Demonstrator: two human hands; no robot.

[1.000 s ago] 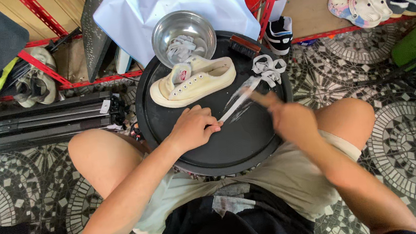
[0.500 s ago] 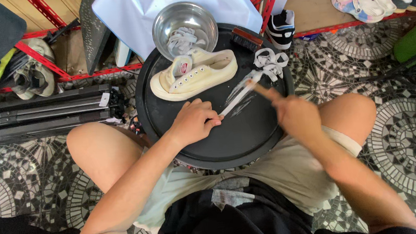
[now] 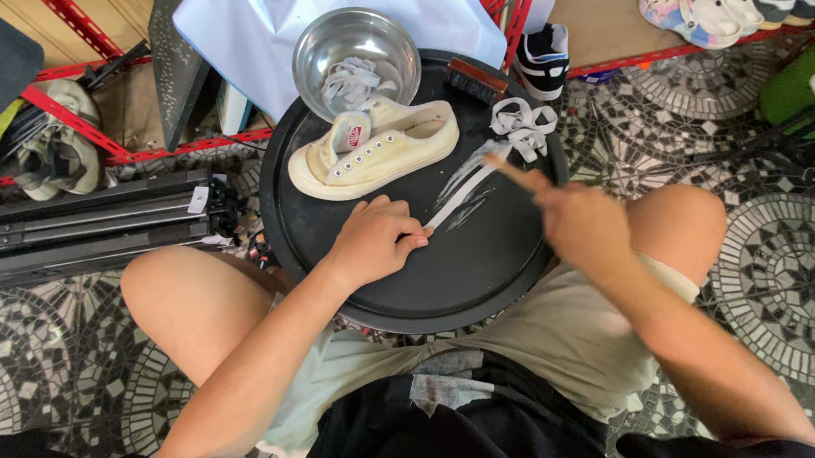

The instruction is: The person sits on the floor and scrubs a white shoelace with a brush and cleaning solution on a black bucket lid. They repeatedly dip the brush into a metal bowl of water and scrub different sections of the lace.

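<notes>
A flat white shoelace (image 3: 463,190) lies stretched across a round black tray (image 3: 413,287). Its far end is bunched in a loose heap (image 3: 521,121). My left hand (image 3: 374,242) pins the near end of the lace against the tray with its fingertips. My right hand (image 3: 579,224) is blurred and closed on a thin tan tool (image 3: 513,173), whose tip rests on the lace. A cream low sneaker (image 3: 376,148) without laces lies on its side on the tray's far half, just beyond my left hand.
A steel bowl (image 3: 355,52) holding another lace sits at the tray's far edge, and a dark brush (image 3: 473,81) lies beside it. My bare knees flank the tray. Red shelving with several shoes stands behind, black tripod legs (image 3: 83,223) lie left, and a green object (image 3: 811,66) is right.
My right hand has drawn back toward me along the lace with the tan tool. My left hand stays pressed on the lace's near end. The sneaker and bowl have not moved.
</notes>
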